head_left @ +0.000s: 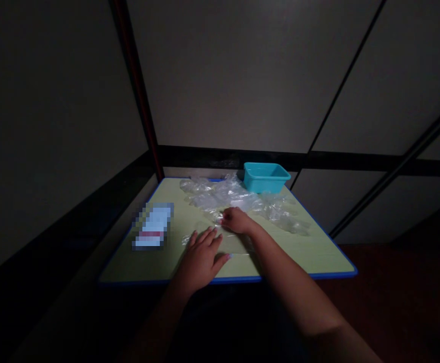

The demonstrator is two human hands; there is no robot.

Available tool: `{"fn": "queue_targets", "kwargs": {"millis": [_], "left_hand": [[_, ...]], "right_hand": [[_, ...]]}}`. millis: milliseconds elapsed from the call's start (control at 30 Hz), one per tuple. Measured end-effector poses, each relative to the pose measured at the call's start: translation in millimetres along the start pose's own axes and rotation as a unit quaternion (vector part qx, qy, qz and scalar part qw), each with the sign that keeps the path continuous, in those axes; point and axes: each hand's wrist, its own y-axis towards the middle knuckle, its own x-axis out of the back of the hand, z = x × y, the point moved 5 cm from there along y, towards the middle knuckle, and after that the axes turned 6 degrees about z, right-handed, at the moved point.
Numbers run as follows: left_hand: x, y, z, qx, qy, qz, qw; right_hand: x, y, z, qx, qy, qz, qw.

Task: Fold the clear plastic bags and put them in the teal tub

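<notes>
My left hand [203,257] lies flat with its fingers spread near the front of the table, over the left side of a clear plastic bag [237,245]. Just beyond it and to the right, my right hand [235,221] is closed, its fingertips pinching clear plastic at the bag's far side. The bag is thin and see-through, so its outline is hard to follow. Behind my right hand spreads a heap of crumpled clear plastic bags [205,194], which reaches toward the right side of the table.
A turquoise plastic basket [267,184] stands at the table's back right corner. On the left lies a blurred-out phone-like rectangle [154,227]. The pale green table [129,267] has a blue edge, with panelled walls [227,75] behind and to the left.
</notes>
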Motion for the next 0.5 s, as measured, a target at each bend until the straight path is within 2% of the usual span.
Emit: {"fn": "queue_targets", "kwargs": {"millis": [300, 500], "left_hand": [[-0.3, 0, 0, -0.022, -0.028, 0.009, 0.999], [-1.1, 0, 0, -0.020, -0.034, 0.010, 0.999]], "right_hand": [[4, -7, -8, 0.033, 0.026, 0.043, 0.998], [4, -9, -12, 0.024, 0.015, 0.052, 0.998]]}}
